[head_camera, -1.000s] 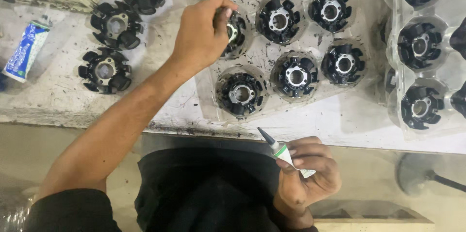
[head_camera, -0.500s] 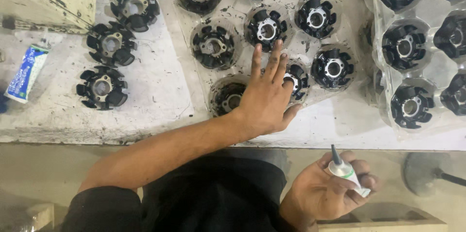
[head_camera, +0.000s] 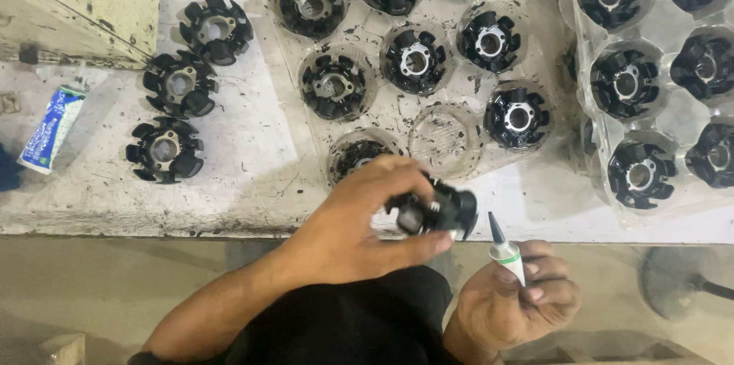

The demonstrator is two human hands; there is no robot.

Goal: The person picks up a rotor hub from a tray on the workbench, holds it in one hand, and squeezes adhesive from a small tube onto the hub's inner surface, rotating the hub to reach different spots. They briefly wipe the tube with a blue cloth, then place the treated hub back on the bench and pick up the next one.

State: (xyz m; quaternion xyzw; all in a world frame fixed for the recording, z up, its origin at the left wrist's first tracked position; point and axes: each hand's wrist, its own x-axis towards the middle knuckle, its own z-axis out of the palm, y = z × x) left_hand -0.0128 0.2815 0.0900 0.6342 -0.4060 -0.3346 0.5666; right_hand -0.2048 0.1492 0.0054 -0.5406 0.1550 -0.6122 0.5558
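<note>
1. Left hand (head_camera: 359,220) clenched around black stator core (head_camera: 432,210), above bench edge (head_camera: 153,223).
2. Right hand (head_camera: 520,304) gripping adhesive tube (head_camera: 505,252), nozzle just beside core.
3. Steady core; squeeze gently, sparingly.

- A small workshop or assembly bench for motor parts.
- Stained, chipped white worktop (head_camera: 252,174) with a worn edge.
- Many identical black stator cores (head_camera: 164,149) sit loose and in clear plastic trays (head_camera: 447,139).
- A glue tube (head_camera: 52,128) lies nearby.

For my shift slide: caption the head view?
Left hand holds a black finned part beside the nozzle tube in the right hand.
</note>
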